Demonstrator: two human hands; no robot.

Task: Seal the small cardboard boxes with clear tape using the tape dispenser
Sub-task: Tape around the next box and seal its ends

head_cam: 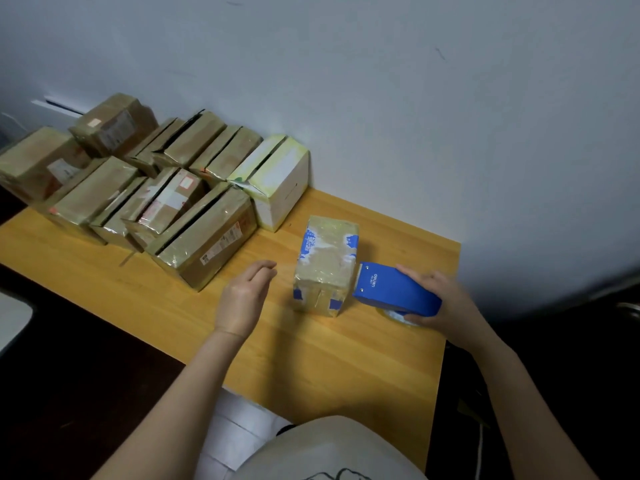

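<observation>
Between left hand (242,299) and right hand (441,301), the box (323,268) is brown cardboard under wrinkled, glossy clear tape, with torn patches of blue-and-white paper. The dispenser (394,292) in the right hand is smooth blue plastic, nearly matt; its roll (394,315) is clear and shiny. Beyond the left hand, the stacked boxes (204,237) are tape-glossed cardboard, the white box (277,188) smooth card. The table (311,358) beneath is smooth satin wood.
</observation>
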